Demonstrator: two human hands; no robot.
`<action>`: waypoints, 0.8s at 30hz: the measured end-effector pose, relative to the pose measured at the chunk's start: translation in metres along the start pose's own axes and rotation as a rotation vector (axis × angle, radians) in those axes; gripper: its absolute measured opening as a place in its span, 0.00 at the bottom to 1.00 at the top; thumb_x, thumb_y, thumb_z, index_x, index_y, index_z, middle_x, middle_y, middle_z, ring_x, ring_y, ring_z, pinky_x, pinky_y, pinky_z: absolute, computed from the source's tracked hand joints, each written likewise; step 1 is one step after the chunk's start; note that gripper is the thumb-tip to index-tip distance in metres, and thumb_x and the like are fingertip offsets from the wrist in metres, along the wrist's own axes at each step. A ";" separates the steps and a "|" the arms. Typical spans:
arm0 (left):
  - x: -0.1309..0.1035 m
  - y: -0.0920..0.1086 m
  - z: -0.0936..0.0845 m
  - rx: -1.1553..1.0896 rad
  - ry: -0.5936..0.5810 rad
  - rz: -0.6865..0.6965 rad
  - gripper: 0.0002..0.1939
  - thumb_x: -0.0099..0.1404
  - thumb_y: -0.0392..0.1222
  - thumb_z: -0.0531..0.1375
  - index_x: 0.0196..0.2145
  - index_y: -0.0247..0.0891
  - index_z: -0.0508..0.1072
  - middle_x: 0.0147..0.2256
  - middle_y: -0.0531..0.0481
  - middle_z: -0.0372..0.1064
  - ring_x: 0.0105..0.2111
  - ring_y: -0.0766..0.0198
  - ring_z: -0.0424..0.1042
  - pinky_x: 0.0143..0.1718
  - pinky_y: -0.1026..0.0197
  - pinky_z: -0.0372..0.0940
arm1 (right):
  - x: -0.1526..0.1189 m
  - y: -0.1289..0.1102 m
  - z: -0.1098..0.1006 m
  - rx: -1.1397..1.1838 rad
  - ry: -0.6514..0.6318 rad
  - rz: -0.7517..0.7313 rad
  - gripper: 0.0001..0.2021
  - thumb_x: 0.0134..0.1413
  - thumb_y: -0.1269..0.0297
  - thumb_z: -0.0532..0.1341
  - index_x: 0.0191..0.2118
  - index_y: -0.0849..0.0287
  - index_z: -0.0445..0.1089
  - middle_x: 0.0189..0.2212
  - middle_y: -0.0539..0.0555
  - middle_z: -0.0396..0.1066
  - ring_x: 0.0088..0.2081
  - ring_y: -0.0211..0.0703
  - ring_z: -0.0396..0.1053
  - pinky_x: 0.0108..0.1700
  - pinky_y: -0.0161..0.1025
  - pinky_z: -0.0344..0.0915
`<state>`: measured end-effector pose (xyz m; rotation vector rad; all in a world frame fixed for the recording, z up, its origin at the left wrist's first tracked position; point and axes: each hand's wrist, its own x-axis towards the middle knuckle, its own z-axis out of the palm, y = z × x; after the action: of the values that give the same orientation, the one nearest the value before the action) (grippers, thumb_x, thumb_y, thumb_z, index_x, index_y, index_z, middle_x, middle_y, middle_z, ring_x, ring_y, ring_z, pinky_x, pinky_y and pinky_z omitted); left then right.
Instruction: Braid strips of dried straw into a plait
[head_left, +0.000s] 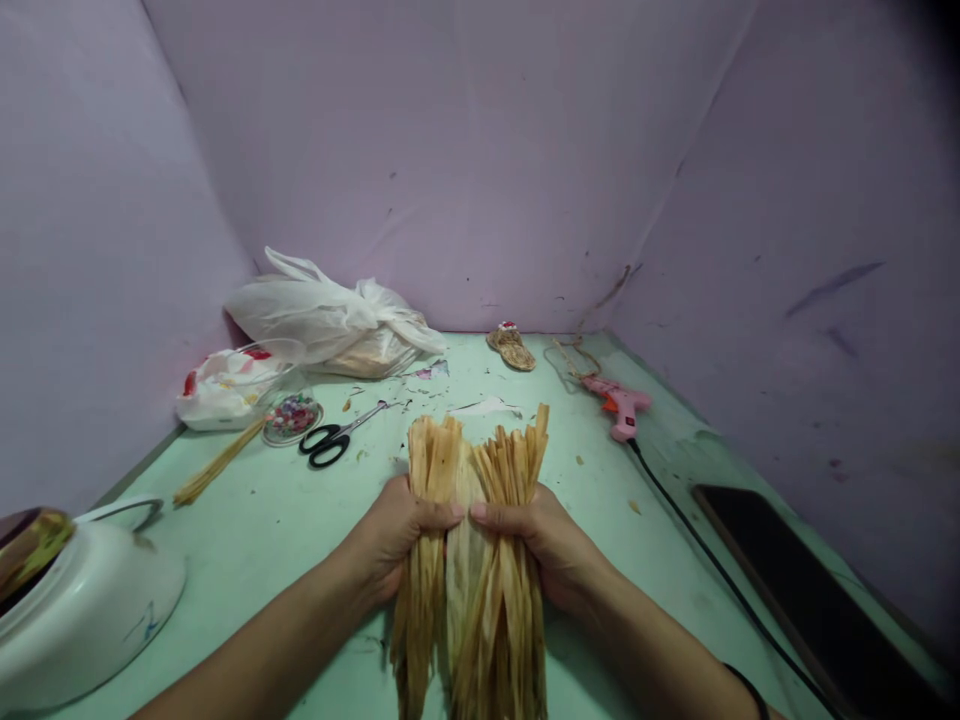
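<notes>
A wide bundle of dry, straw-coloured fibre strips point(469, 580) hangs upright in front of me, over the pale green table. My left hand point(409, 530) is closed round its left part, thumb across the front. Round the right part my right hand point(536, 530) is closed in the same way. The two thumb tips nearly meet at the middle, where a broader, paler strip shows. Both sets of fingers are mostly hidden behind the strips. Black-handled scissors point(330, 443) lie to the left, beyond my left hand.
A pink glue gun point(621, 402) with a black cord and a dark flat slab point(795, 590) lie right. A small woven ornament point(511, 347) is at the back. Left are a white plastic bag point(322, 315), a dish of beads point(292, 415), thin strips point(217, 465) and a white rounded object point(97, 610).
</notes>
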<state>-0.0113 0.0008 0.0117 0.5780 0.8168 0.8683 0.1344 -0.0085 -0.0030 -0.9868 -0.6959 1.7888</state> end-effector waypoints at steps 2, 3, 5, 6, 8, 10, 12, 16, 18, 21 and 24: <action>0.001 0.000 -0.001 0.001 0.001 0.007 0.21 0.41 0.27 0.65 0.37 0.25 0.71 0.29 0.38 0.74 0.30 0.52 0.73 0.36 0.51 0.66 | 0.000 0.000 -0.001 -0.004 -0.002 -0.007 0.21 0.30 0.73 0.67 0.39 0.66 0.70 0.32 0.58 0.74 0.34 0.50 0.72 0.40 0.47 0.66; 0.001 0.000 -0.001 0.006 0.014 0.011 0.21 0.41 0.27 0.65 0.37 0.25 0.71 0.28 0.39 0.74 0.29 0.53 0.73 0.36 0.52 0.67 | 0.000 0.000 -0.001 -0.001 -0.008 -0.008 0.21 0.30 0.73 0.67 0.39 0.66 0.70 0.32 0.58 0.74 0.33 0.49 0.72 0.40 0.46 0.66; 0.002 0.000 -0.001 0.013 0.046 0.018 0.20 0.39 0.26 0.65 0.35 0.25 0.72 0.26 0.40 0.74 0.28 0.54 0.73 0.34 0.53 0.67 | 0.001 0.001 -0.001 0.011 -0.021 -0.007 0.21 0.31 0.73 0.67 0.39 0.65 0.69 0.31 0.57 0.74 0.32 0.48 0.72 0.39 0.45 0.67; 0.002 0.001 -0.001 0.014 0.064 0.021 0.19 0.39 0.26 0.65 0.34 0.25 0.72 0.25 0.41 0.73 0.26 0.55 0.73 0.33 0.53 0.67 | 0.001 0.000 -0.001 0.015 -0.017 -0.002 0.20 0.31 0.73 0.67 0.38 0.65 0.69 0.30 0.56 0.74 0.30 0.47 0.72 0.38 0.45 0.67; 0.002 0.003 0.000 0.020 0.106 0.020 0.16 0.38 0.25 0.64 0.30 0.26 0.72 0.22 0.44 0.72 0.23 0.57 0.71 0.28 0.56 0.68 | 0.001 -0.001 -0.001 0.019 0.018 0.016 0.17 0.30 0.72 0.68 0.34 0.65 0.69 0.24 0.54 0.73 0.26 0.44 0.71 0.34 0.42 0.68; 0.002 0.007 -0.001 0.029 0.150 0.015 0.12 0.39 0.25 0.63 0.26 0.27 0.71 0.18 0.46 0.69 0.18 0.61 0.69 0.22 0.59 0.66 | 0.001 -0.004 -0.001 0.040 0.057 0.036 0.13 0.29 0.72 0.68 0.28 0.65 0.68 0.19 0.52 0.71 0.22 0.41 0.69 0.30 0.40 0.68; 0.004 0.011 -0.004 0.046 0.198 -0.006 0.07 0.41 0.25 0.62 0.22 0.27 0.69 0.15 0.48 0.66 0.13 0.65 0.65 0.17 0.63 0.64 | 0.002 -0.010 -0.003 0.078 0.069 0.098 0.10 0.31 0.72 0.67 0.24 0.64 0.66 0.16 0.50 0.69 0.19 0.38 0.68 0.26 0.37 0.67; 0.009 0.025 -0.016 0.078 0.292 -0.035 0.05 0.46 0.25 0.59 0.17 0.28 0.66 0.10 0.50 0.61 0.09 0.69 0.60 0.12 0.68 0.60 | 0.003 -0.030 -0.013 0.169 0.037 0.296 0.05 0.36 0.74 0.63 0.24 0.65 0.66 0.13 0.48 0.65 0.15 0.32 0.64 0.19 0.28 0.63; 0.011 0.035 -0.021 0.084 0.316 -0.034 0.07 0.47 0.24 0.58 0.16 0.28 0.66 0.10 0.50 0.61 0.10 0.71 0.60 0.11 0.70 0.59 | 0.002 -0.043 -0.021 0.220 -0.036 0.264 0.06 0.36 0.76 0.63 0.26 0.65 0.66 0.13 0.47 0.64 0.14 0.29 0.62 0.17 0.24 0.61; 0.011 0.048 -0.028 0.094 0.339 -0.023 0.07 0.48 0.23 0.57 0.17 0.28 0.66 0.10 0.50 0.61 0.09 0.72 0.60 0.10 0.72 0.58 | -0.004 -0.063 -0.032 0.273 -0.227 0.179 0.07 0.37 0.75 0.63 0.26 0.64 0.65 0.14 0.44 0.60 0.14 0.24 0.57 0.15 0.19 0.57; 0.010 0.056 -0.032 0.108 0.337 -0.022 0.06 0.46 0.23 0.57 0.20 0.29 0.67 0.12 0.49 0.64 0.10 0.67 0.63 0.11 0.67 0.62 | -0.013 -0.081 -0.040 0.343 -0.355 0.039 0.09 0.35 0.75 0.64 0.26 0.63 0.64 0.19 0.44 0.61 0.15 0.21 0.54 0.12 0.15 0.50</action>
<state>-0.0577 0.0428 0.0310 0.5224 1.1799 0.9183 0.2094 0.0129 0.0450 -0.4618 -0.5581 2.0575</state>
